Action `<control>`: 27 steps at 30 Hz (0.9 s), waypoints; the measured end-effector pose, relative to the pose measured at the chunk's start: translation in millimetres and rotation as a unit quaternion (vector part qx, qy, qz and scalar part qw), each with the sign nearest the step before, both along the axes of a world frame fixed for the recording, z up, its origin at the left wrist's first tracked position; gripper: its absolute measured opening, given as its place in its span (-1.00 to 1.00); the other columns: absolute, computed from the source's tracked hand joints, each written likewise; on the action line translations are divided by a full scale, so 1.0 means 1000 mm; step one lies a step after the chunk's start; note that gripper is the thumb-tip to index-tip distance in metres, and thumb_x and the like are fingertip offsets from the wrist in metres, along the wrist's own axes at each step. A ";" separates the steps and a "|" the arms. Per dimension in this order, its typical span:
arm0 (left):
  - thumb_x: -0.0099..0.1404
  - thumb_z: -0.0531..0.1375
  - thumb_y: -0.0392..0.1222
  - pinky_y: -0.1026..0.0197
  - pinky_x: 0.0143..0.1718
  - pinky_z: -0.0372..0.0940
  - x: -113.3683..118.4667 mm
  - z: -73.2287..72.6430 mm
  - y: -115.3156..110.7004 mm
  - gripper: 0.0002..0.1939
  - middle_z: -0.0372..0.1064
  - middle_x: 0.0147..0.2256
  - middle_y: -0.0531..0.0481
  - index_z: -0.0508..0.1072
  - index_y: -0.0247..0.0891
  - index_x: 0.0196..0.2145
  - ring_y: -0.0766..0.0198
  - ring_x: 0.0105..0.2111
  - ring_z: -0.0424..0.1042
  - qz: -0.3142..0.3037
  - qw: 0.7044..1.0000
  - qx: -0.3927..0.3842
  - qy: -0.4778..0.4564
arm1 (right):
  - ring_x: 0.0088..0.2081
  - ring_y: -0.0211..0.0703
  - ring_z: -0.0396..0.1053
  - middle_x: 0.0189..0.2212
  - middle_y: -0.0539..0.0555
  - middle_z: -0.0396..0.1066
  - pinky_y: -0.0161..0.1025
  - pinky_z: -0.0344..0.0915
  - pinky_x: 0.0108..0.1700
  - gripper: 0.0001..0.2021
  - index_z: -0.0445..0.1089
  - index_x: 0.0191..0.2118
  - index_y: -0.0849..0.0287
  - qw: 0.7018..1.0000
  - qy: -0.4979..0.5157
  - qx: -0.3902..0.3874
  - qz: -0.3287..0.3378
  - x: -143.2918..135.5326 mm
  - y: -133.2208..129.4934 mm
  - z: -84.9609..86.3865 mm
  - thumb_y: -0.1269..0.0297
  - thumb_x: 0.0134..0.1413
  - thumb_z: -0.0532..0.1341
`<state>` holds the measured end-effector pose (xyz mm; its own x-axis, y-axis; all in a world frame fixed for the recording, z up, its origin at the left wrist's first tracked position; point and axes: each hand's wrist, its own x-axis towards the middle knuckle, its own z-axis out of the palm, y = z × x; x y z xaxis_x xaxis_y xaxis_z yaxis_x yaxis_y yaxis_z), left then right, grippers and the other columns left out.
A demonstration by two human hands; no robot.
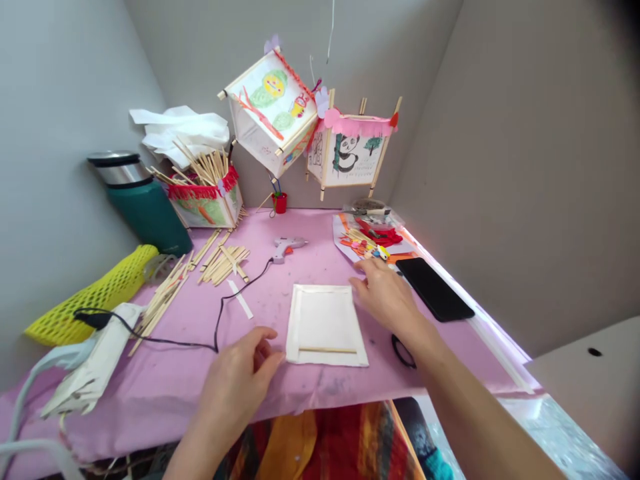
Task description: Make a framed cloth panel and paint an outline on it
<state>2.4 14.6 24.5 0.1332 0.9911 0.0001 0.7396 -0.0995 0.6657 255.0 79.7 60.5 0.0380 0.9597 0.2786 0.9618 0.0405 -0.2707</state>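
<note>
A white rectangular panel (pixel 325 320) with folded edges lies flat on the pink-covered table (pixel 320 387), a thin wooden stick (pixel 327 350) across its lower part. Beside the panel's lower left corner is my left hand (pixel 243 373), fingers loosely curled and apart, holding nothing. My right hand (pixel 385 293) reaches past the panel's upper right corner, its fingertips near small colourful pieces (pixel 377 252) on a paper sheet; nothing shows in it. Behind the panel lies a grey glue gun (pixel 289 248) with a black cord. Bundles of wooden sticks (pixel 223 265) rest to its left.
A teal bottle (pixel 150 210), a stick-filled box (pixel 215 207), yellow netting (pixel 95 293) and a power strip (pixel 95 360) stand or lie at left. A black phone (pixel 435 289) lies at right. Two decorated paper lanterns (pixel 350 150) hang at the back.
</note>
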 end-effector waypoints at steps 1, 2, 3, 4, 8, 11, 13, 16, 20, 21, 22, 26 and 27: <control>0.22 0.10 -0.15 0.23 -0.37 0.25 -0.001 -0.002 -0.001 -0.81 0.39 -0.41 0.08 0.36 -0.16 -0.19 0.30 -0.45 0.37 -0.005 0.999 0.031 0.011 | -0.16 -0.06 0.38 -0.09 0.15 0.38 -0.21 0.21 -0.18 -0.75 0.35 -0.06 0.20 1.000 0.006 0.002 0.014 0.002 -0.009 -0.003 0.29 0.19 0.05; 0.24 0.10 -0.16 0.21 -0.32 0.27 -0.001 -0.004 -0.003 -0.82 0.40 -0.36 0.04 0.37 -0.16 -0.19 0.28 -0.38 0.38 -0.019 0.998 0.066 0.017 | -0.18 -0.08 0.39 -0.13 0.11 0.40 -0.21 0.21 -0.19 -0.77 0.37 -0.10 0.17 0.999 0.013 0.003 0.030 0.005 -0.021 -0.008 0.31 0.21 0.03; 0.25 0.09 -0.18 0.19 -0.25 0.28 -0.001 -0.007 -0.004 -0.82 0.40 -0.30 0.01 0.38 -0.16 -0.19 0.25 -0.31 0.38 -0.040 0.994 0.103 0.022 | -0.20 -0.10 0.39 -0.18 0.08 0.42 -0.21 0.22 -0.19 -0.78 0.38 -0.15 0.15 0.999 0.018 0.000 0.051 0.008 -0.034 -0.012 0.31 0.22 0.02; 0.27 0.08 -0.20 0.16 -0.19 0.28 0.000 -0.009 -0.006 -0.83 0.40 -0.24 -0.03 0.39 -0.17 -0.18 0.23 -0.23 0.37 -0.063 0.987 0.142 0.026 | -0.22 -0.11 0.38 -0.22 0.07 0.42 -0.21 0.23 -0.20 -0.80 0.39 -0.20 0.14 0.997 0.021 0.003 0.070 0.011 -0.047 -0.018 0.31 0.22 0.02; 0.28 0.09 -0.28 0.05 -0.04 0.24 0.005 -0.020 -0.013 -0.75 0.33 -0.06 -0.10 0.37 -0.20 -0.08 0.13 -0.04 0.27 -0.144 0.953 0.256 0.072 | -0.11 -0.07 0.30 -0.15 0.15 0.35 -0.16 0.24 -0.11 -0.79 0.38 -0.11 0.15 0.985 0.031 0.073 0.152 0.017 -0.095 -0.047 0.29 0.22 0.06; 0.27 0.11 -0.29 0.01 -0.02 0.22 0.004 -0.027 -0.017 -0.70 0.31 -0.02 -0.12 0.36 -0.22 -0.03 0.10 -0.02 0.24 -0.171 0.937 0.284 0.112 | -0.11 0.01 0.27 -0.11 0.21 0.30 -0.07 0.26 -0.14 -0.69 0.33 0.03 0.15 0.980 -0.004 0.094 0.178 0.014 -0.115 -0.066 0.27 0.18 0.12; 0.27 0.11 -0.30 0.01 -0.04 0.23 0.001 -0.030 -0.019 -0.70 0.31 -0.02 -0.13 0.36 -0.23 -0.02 0.10 -0.03 0.24 -0.178 0.931 0.294 0.122 | -0.13 0.03 0.27 -0.13 0.22 0.31 -0.02 0.26 -0.16 -0.67 0.33 0.04 0.16 0.978 -0.023 0.097 0.181 0.012 -0.120 -0.073 0.27 0.17 0.13; 0.28 0.09 -0.31 0.01 -0.06 0.23 -0.001 -0.031 -0.021 -0.71 0.30 -0.02 -0.14 0.36 -0.23 -0.03 0.11 -0.05 0.25 -0.181 0.928 0.304 0.122 | -0.14 0.03 0.27 -0.13 0.22 0.32 -0.01 0.26 -0.17 -0.70 0.36 0.01 0.16 0.978 -0.030 0.102 0.180 0.011 -0.120 -0.075 0.30 0.18 0.11; 0.28 0.07 -0.34 0.00 -0.05 0.22 0.000 -0.030 -0.022 -0.70 0.28 -0.02 -0.14 0.35 -0.20 -0.03 0.11 -0.06 0.25 -0.164 0.930 0.311 0.105 | -0.14 0.02 0.27 -0.13 0.23 0.32 -0.02 0.27 -0.16 -0.72 0.38 -0.02 0.18 0.975 -0.023 0.126 0.182 0.013 -0.120 -0.074 0.31 0.18 0.11; 0.28 0.07 -0.34 0.00 -0.05 0.22 0.001 -0.030 -0.021 -0.70 0.29 -0.04 -0.14 0.35 -0.20 -0.03 0.11 -0.07 0.25 -0.161 0.932 0.308 0.104 | -0.15 0.01 0.27 -0.14 0.23 0.33 -0.02 0.26 -0.17 -0.73 0.38 -0.03 0.18 0.975 -0.024 0.126 0.182 0.013 -0.121 -0.074 0.31 0.17 0.11; 0.28 0.07 -0.34 0.00 -0.06 0.22 0.001 -0.029 -0.021 -0.70 0.30 -0.06 -0.13 0.35 -0.19 -0.03 0.12 -0.09 0.26 -0.161 0.934 0.302 0.105 | -0.17 0.01 0.27 -0.16 0.22 0.33 -0.02 0.26 -0.18 -0.74 0.39 -0.04 0.19 0.975 -0.026 0.122 0.183 0.013 -0.121 -0.075 0.31 0.17 0.11; 0.28 0.07 -0.33 0.02 -0.09 0.22 0.003 -0.029 -0.021 -0.74 0.28 -0.10 -0.14 0.37 -0.22 -0.08 0.13 -0.12 0.26 -0.145 0.941 0.290 0.095 | -0.17 0.02 0.26 -0.18 0.22 0.32 -0.03 0.26 -0.20 -0.76 0.39 -0.07 0.20 0.977 -0.021 0.116 0.179 0.013 -0.122 -0.076 0.32 0.17 0.11; 0.28 0.07 -0.33 0.02 -0.10 0.22 0.003 -0.029 -0.020 -0.74 0.28 -0.11 -0.14 0.37 -0.22 -0.08 0.13 -0.12 0.26 -0.141 0.942 0.290 0.093 | -0.18 0.02 0.26 -0.18 0.22 0.32 -0.03 0.26 -0.20 -0.77 0.39 -0.08 0.20 0.977 -0.019 0.117 0.180 0.013 -0.121 -0.076 0.31 0.17 0.11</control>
<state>5.9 -5.7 -4.2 0.4426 0.7573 0.4803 0.7283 -0.6160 0.3002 267.6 -41.6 -15.4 -0.3046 0.8190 0.4863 0.8832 0.4340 -0.1777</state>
